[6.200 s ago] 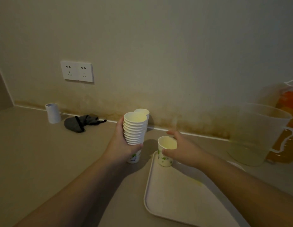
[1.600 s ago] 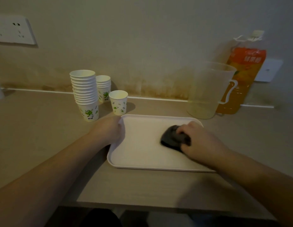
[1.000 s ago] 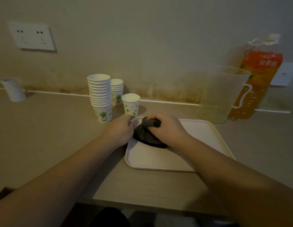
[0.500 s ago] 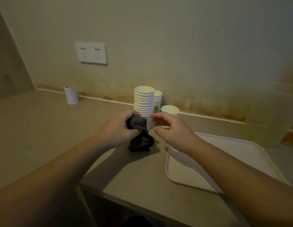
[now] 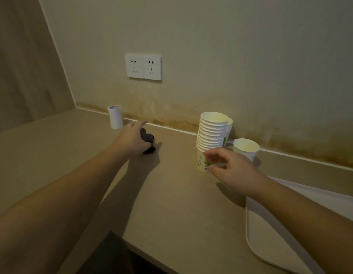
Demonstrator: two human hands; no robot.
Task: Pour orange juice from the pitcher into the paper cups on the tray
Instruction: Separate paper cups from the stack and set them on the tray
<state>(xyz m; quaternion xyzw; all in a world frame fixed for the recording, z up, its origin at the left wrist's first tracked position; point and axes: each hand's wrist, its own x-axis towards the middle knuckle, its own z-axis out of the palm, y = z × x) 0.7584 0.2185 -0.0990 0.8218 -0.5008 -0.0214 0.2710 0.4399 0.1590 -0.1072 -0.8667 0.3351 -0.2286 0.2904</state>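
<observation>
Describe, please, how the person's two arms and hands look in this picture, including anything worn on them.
Both forearms are bare as far as the picture shows, with no sleeves in sight. The left hand and the right hand wear no gloves, and no watch, bracelet or ring can be made out at the wrists or fingers. The light is dim, so finer details cannot be told.
</observation>
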